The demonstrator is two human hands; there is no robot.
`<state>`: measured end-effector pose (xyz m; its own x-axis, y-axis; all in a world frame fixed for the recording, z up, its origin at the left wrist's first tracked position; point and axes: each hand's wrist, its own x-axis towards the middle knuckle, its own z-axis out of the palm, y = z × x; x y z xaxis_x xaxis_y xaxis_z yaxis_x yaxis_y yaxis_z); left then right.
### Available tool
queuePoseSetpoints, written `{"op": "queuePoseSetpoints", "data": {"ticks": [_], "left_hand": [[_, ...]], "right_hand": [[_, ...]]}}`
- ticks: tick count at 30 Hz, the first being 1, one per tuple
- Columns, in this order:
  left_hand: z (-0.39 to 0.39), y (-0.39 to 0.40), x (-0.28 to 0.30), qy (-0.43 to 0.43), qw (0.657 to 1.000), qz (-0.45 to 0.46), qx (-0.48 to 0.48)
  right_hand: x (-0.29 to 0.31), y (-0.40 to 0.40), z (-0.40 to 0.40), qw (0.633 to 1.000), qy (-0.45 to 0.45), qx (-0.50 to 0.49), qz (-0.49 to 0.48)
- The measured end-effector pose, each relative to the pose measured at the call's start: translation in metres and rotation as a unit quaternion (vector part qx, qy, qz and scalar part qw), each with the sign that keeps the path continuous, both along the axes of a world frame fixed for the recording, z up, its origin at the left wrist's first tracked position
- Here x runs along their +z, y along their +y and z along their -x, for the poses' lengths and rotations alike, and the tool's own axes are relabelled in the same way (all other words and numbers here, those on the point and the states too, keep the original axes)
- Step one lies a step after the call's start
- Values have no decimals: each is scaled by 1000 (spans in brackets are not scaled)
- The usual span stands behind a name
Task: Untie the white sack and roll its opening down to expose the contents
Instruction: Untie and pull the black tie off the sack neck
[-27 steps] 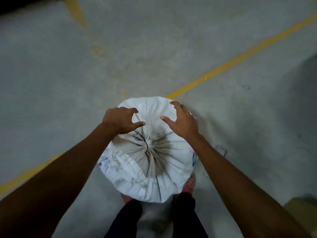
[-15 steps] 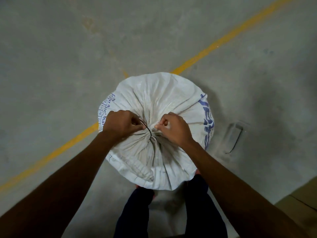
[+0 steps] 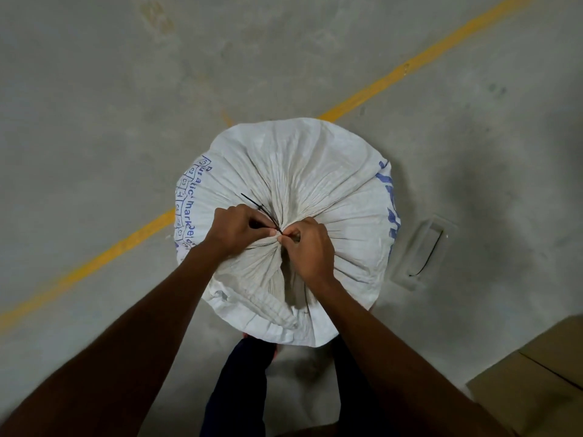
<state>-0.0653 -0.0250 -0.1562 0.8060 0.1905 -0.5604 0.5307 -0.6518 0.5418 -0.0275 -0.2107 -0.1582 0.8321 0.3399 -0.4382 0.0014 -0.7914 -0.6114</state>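
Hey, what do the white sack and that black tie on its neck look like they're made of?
White sack: probably woven plastic, matte, with crisp fine pleats and blue printing on it. Black tie: thin, stiff and straight where it sticks out, so likely a plastic cable tie or wire; too small to be sure.

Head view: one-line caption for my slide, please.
Both hands pinch the black tie at the white sack's gathered neck.
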Motion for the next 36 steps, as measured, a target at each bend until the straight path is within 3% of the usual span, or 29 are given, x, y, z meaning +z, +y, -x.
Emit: {"op": "queuePoseSetpoints", "data": {"ticks": [3,8,14,20,26,33,36], "left_hand": [[4,-1,-6,-3,1000,7,11],[14,-2,-13,-6,1000,-5,26],[15,-13,-21,-48,998,-1,33],[14,-28,-17,-58,997,-53,-2],[11,-31,-11,-36,998,-59,11],[3,-34,-11,-32,996,-81,8],[2,-33,-8,-71,994,-38,69]], "right_hand": [[-4,7,8,999,7,-26,27],[-16,14,6,994,97,-50,20],[-27,-33,-8,970,217,-34,-106],[-29,-73,-2,964,187,49,-180],[-22,-92,-10,934,262,16,-241],[-14,-114,-14,907,290,-47,-302],[-11,-106,-20,907,299,-70,-289]]}}
